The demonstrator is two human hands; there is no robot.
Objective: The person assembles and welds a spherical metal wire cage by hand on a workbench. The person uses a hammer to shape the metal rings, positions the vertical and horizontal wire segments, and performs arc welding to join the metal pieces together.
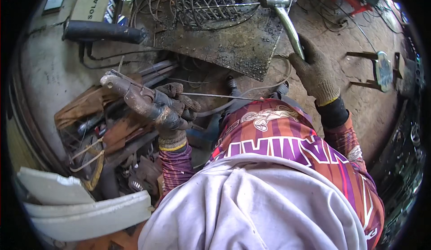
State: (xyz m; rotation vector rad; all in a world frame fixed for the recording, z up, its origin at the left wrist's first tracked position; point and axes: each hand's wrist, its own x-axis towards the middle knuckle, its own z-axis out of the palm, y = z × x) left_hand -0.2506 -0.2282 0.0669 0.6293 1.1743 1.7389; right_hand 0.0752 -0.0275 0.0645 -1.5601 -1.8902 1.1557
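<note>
**Welding rod in one hand, hammer in the other**

Dusty concrete floor (54, 79) lies all around a scorched steel plate (233, 43), the landmark for everything else. On the plate's far part sits a round wire grille (211, 3), partly cut by the top edge of the view.

Below the plate's left corner, the left hand (168, 111), in a worn knit glove, is closed tight around a rusty electrode holder (134, 97). Its long axis runs up and to the left, jaw end uppermost. A thin welding rod (215, 96) leaves the fist and runs nearly level to the right, under the plate's lower edge. I judge the holder stiff and fairly heavy, best gripped on its thick handle; the rod looks light and springy, easily bent, so it is better steered from the holder than pinched along its length.

At the plate's right edge, the right hand (316, 72), also gloved, is wrapped around the lower end of a hammer (287, 21). The metal handle slopes up and to the left, with the head resting on the plate beside the grille. It looks rigid and top-heavy.

Left of the plate lies a black tube (103, 31); below that, a heap of scrap metal (112, 138). Right of the plate, a small metal stand (384, 68) sits on the floor.
</note>
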